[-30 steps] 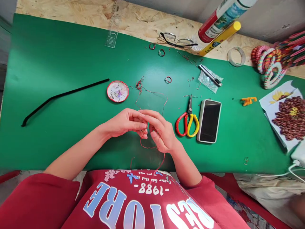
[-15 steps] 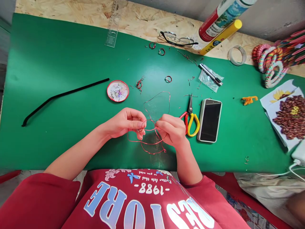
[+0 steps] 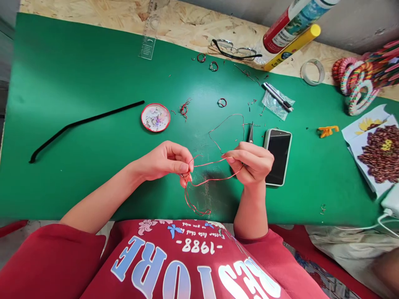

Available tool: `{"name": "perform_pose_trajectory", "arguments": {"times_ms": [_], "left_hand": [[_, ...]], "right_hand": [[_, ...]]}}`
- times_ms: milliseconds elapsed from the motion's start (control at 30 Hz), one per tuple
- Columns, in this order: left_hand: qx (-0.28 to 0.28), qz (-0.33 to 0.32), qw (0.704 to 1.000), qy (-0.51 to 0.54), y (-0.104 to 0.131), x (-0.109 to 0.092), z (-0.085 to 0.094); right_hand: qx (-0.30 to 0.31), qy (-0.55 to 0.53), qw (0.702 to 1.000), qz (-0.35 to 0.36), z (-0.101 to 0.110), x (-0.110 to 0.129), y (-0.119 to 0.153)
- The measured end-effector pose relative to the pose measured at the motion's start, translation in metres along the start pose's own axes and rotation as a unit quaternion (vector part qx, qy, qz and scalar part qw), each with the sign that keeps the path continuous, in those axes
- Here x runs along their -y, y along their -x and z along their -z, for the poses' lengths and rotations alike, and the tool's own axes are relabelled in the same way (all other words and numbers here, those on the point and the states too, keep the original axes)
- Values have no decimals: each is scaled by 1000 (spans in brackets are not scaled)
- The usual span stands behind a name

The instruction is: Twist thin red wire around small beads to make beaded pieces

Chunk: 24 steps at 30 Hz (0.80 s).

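Thin red cord [image 3: 215, 180] runs between my two hands above the green mat. My left hand [image 3: 174, 162] pinches it at a small knotted part, with loops hanging below the fingertips. Fingers closed, my right hand [image 3: 253, 162] grips the cord farther right, and one loop of it extends beyond the hand. That hand covers most of the scissors [image 3: 251, 133], whose dark blades show above it. Beyond my left hand is a red-rimmed lid [image 3: 155, 118] holding tiny beads. A small tangle of red cord [image 3: 183, 109] lies to its right.
A phone [image 3: 278, 157] lies right of my right hand. Farther back are a cord ring [image 3: 222, 102], glasses [image 3: 237, 50], a ruler [image 3: 149, 37], a tape roll [image 3: 312, 72] and a pen [image 3: 277, 96] on a plastic bag. A black strip [image 3: 87, 119] lies left.
My right hand has moved right, away from my left hand, drawing the cord out between them. It now covers the scissors' handles. My left hand has stayed nearly in place.
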<state>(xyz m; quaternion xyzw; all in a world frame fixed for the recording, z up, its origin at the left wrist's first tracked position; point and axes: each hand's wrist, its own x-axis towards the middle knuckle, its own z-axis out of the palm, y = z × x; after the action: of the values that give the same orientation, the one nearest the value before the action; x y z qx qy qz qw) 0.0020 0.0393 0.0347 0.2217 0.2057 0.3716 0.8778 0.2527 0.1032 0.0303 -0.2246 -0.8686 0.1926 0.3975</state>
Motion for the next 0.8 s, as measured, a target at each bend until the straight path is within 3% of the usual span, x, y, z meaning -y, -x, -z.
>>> {"name": "perform_pose_trajectory", "arguments": {"times_ms": [300,433,533,800], "left_hand": [[-43,-39,998,-25,-1,0,1],[-96,-103,989,-52,3,-9,0],[-125,-114,982,-80,5,-12,0],[-98,-117,987,-48,3,-8,4]], "right_hand": [[-23,-5,999,-47,11,-3,3],[-94,9,992,-84,17,-11,8],[-120,28,988,-90,18,-15,7],[-153,76,978,-124,18,-18,4]]}}
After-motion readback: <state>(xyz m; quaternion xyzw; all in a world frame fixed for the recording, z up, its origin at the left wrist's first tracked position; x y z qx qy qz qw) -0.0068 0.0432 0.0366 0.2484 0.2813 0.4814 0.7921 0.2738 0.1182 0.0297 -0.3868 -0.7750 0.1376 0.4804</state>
